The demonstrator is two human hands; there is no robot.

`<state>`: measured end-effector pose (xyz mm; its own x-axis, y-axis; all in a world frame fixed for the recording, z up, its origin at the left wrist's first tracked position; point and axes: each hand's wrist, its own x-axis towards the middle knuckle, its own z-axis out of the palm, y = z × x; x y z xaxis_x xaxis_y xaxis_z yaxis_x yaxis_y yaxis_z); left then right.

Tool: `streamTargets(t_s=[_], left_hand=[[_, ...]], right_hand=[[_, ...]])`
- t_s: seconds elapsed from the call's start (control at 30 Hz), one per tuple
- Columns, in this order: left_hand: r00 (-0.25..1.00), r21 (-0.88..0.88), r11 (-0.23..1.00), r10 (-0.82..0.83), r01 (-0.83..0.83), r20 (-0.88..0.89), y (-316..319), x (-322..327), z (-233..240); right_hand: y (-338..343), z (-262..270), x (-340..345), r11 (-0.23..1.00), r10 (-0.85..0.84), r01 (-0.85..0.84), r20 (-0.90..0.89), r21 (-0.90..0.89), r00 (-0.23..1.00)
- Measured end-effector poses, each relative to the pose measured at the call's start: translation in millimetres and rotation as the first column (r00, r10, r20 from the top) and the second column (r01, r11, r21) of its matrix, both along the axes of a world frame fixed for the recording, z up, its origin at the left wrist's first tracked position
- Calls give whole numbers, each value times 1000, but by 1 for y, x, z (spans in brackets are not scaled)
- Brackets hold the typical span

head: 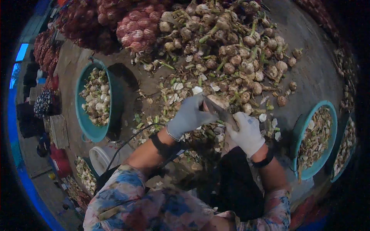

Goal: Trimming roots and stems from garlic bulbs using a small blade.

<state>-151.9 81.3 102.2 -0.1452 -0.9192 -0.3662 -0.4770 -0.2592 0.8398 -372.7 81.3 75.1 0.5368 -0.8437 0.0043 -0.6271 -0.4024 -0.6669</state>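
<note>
My left hand (189, 115), in a grey glove, is raised over the floor litter, its fingers curled at the front end of a dark metal tool; whether a garlic bulb is between them I cannot tell. My right hand (245, 132), in a white glove, is closed around that tool (224, 114), which looks like shears or a blade. A large pale bulb (218, 101) shows just beyond the tool. Past both hands lies a heap of untrimmed garlic bulbs (231, 52) with stalks. Cut green stems and papery skins (173, 98) are scattered around and beneath my hands.
At the left stands a teal tub (79, 106) of trimmed garlic bulbs, with a white bucket (99, 157) nearer me. A teal tub (332, 138) of stem and skin scraps stands at the right, another container beyond it. Red mesh sacks (138, 27) of bulbs line the back left.
</note>
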Motion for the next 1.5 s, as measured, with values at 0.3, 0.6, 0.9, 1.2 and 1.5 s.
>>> streamTargets(t_s=[0.3, 0.6, 0.9, 1.2, 1.5], left_hand=[[993, -97, 994, 58, -48, 102, 25, -2, 39], [953, -537, 789, -210, 298, 220, 8, -24, 50], [998, -189, 981, -45, 35, -49, 23, -9, -15], [839, -17, 842, 537, -540, -83, -3, 116, 80], [782, -448, 843, 55, 297, 621, -74, 83, -50]], right_hand=[[1, -25, 1, 976, 8, 12, -90, 218, 996], [-21, 16, 2, 928, -197, -22, 540, 371, 818], [-14, 18, 15, 826, -421, 152, 415, 543, 807], [6, -38, -31, 808, -365, 325, -15, 492, 931], [-24, -23, -13, 662, -557, 303, 179, 686, 811]])
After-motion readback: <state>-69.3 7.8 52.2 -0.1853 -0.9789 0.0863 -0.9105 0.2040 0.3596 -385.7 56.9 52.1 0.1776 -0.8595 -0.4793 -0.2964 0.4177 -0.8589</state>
